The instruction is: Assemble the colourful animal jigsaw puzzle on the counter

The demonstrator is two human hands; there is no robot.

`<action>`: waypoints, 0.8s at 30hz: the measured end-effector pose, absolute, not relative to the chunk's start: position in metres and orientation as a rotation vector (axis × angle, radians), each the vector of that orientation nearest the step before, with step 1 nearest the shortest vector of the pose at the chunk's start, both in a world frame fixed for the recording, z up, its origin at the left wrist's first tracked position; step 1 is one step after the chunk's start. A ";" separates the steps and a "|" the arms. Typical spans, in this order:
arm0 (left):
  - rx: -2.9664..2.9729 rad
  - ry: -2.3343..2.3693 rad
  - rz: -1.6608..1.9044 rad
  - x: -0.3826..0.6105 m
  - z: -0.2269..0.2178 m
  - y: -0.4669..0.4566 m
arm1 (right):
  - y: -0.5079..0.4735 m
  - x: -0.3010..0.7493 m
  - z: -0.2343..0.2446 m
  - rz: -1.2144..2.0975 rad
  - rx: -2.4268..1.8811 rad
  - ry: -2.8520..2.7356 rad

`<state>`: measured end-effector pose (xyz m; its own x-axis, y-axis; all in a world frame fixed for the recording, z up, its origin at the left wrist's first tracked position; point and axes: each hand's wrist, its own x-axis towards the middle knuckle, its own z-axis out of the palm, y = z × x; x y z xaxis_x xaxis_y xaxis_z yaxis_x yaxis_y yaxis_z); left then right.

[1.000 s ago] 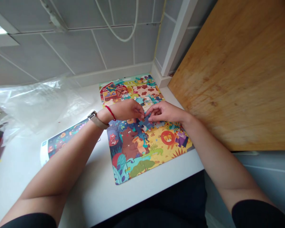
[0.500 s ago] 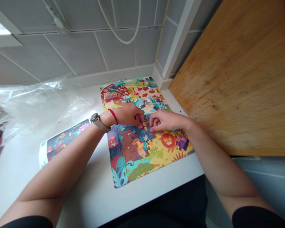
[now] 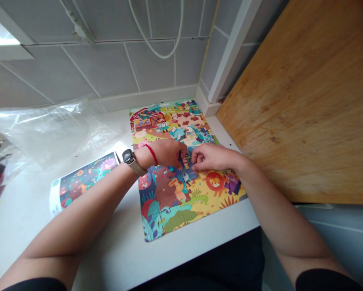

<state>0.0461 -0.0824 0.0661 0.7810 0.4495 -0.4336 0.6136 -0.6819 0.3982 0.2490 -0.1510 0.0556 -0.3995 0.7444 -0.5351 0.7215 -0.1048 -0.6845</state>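
White counter (image 3: 120, 246), bright animal puzzle (image 3: 185, 202) (brown bear (image 3: 163, 190), red-maned lion (image 3: 215, 181))

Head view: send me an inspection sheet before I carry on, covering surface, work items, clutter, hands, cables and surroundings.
Surface: white counter, with no spill seen on the visible part.
Work items: jigsaw puzzle, with loose pieces on its far part; purple piece askew by the lion; printed sheet partly behind the left forearm.
Clutter: clear plastic bag, crumpled, left of the puzzle.
Hands: left hand and right hand at mid-puzzle, fingers curled; grip unclear.
Cables: white cord looped against the wall.
Surroundings: grey tiled wall behind; wooden panel at right.
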 end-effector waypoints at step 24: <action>2.035 0.607 -0.163 0.026 0.072 -0.057 | -0.152 0.263 0.065 1.682 -1.273 -1.474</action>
